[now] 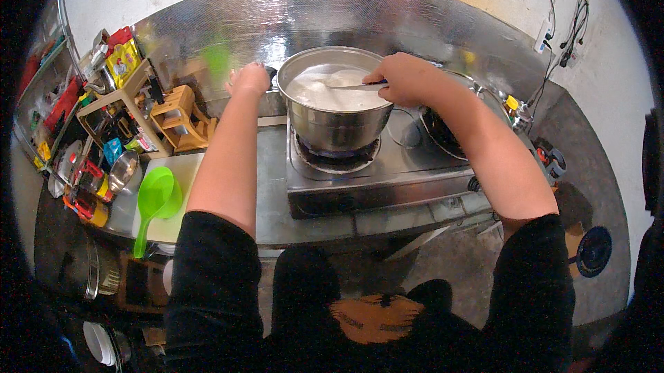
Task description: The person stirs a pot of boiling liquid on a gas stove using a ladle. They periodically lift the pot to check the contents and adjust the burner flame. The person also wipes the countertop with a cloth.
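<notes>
A deep steel pot (337, 126) sits on the left burner of a steel gas stove (415, 176), filled with a pale, whitish liquid (316, 95). My right hand (404, 80) is closed around the handle of a metal utensil (355, 86), whose far end dips into the liquid; its shape there is hidden. At the pot's left side, my left hand (251, 80) is by the pot's black side handle (271, 78) with its fingers curled; it appears to grip that handle.
Left of the stove lie a green plastic ladle (155, 191), a light cutting board (194, 165), a wooden knife block (174, 113), a steel bowl (126, 171) and a crowded rack (124, 98). A dark pan (441, 129) stands on the right burner. Cables (576, 30) hang on the right wall.
</notes>
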Demonstrator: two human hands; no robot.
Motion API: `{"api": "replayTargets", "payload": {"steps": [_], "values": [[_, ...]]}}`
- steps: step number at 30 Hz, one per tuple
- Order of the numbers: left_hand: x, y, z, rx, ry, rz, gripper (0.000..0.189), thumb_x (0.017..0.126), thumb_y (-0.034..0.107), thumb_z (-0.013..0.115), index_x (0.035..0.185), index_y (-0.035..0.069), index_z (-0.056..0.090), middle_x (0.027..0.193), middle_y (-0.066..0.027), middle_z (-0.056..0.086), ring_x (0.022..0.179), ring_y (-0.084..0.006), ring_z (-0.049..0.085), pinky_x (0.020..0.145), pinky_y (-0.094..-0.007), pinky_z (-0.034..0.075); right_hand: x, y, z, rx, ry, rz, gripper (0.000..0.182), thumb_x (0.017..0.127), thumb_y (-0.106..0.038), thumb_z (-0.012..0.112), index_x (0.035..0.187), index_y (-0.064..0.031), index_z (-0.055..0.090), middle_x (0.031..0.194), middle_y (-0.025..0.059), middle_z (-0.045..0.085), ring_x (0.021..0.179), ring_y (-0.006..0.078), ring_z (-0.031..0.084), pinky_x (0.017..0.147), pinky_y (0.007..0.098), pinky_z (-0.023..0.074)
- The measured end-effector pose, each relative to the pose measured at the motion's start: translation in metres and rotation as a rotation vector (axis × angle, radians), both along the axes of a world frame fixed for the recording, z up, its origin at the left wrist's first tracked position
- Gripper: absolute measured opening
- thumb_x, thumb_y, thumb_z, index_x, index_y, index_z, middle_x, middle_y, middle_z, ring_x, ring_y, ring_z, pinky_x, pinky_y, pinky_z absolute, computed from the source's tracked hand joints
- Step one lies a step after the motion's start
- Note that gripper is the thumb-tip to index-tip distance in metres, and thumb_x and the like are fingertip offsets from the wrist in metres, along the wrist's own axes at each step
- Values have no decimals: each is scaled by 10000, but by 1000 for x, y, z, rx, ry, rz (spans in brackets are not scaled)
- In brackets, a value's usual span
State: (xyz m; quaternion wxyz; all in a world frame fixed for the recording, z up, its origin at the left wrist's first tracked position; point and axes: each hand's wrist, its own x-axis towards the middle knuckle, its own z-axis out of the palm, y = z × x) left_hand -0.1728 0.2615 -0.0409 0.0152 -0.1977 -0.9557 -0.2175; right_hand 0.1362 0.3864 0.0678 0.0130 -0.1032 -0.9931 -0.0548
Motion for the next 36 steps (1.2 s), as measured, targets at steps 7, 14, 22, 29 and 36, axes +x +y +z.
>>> {"api": "replayTargets", "payload": {"steps": [7, 14, 22, 29, 36], "values": [[10, -3, 5, -5, -3, 20, 411, 1012, 321, 351, 1363, 241, 548, 1498, -39, 436, 1465, -309, 223, 1172, -543, 143, 6, -7, 20, -56, -12, 120, 466, 745, -30, 612, 1187, -158, 687, 1037, 187, 688, 941, 375, 654, 835, 422, 512], [16, -3, 5, -75, 18, 34, 418, 1015, 344, 336, 1359, 242, 551, 1498, -36, 436, 1470, -309, 207, 1170, -556, 136, 25, -18, 46, -42, -93, 172, 461, 746, -20, 621, 1173, -177, 697, 1006, 176, 697, 894, 360, 661, 780, 424, 507], [16, -4, 3, -34, 3, 3, 440, 1009, 397, 346, 1298, 190, 604, 1434, -98, 506, 1370, -354, 380, 1098, -561, 276, 44, -14, 55, -50, -116, 139, 449, 760, -49, 648, 1170, -222, 701, 1004, 144, 708, 876, 335, 668, 774, 390, 514], [-36, 11, -29, 135, -20, -243, 585, 938, 515, 472, 994, -20, 703, 1035, -247, 680, 1004, -406, 646, 874, -439, 482, 50, 52, 19, -41, -6, 247, 476, 826, -190, 700, 1292, -141, 617, 995, 132, 715, 816, 279, 675, 746, 363, 515], [-54, -2, -38, 313, -174, -239, 586, 909, 524, 550, 823, -33, 712, 803, -191, 695, 813, -320, 663, 780, -415, 483, 53, 71, 14, -575, -21, -438, 659, 866, -299, 733, 1331, 88, 471, 827, 99, 642, 604, 112, 595, 486, 222, 469]]}}
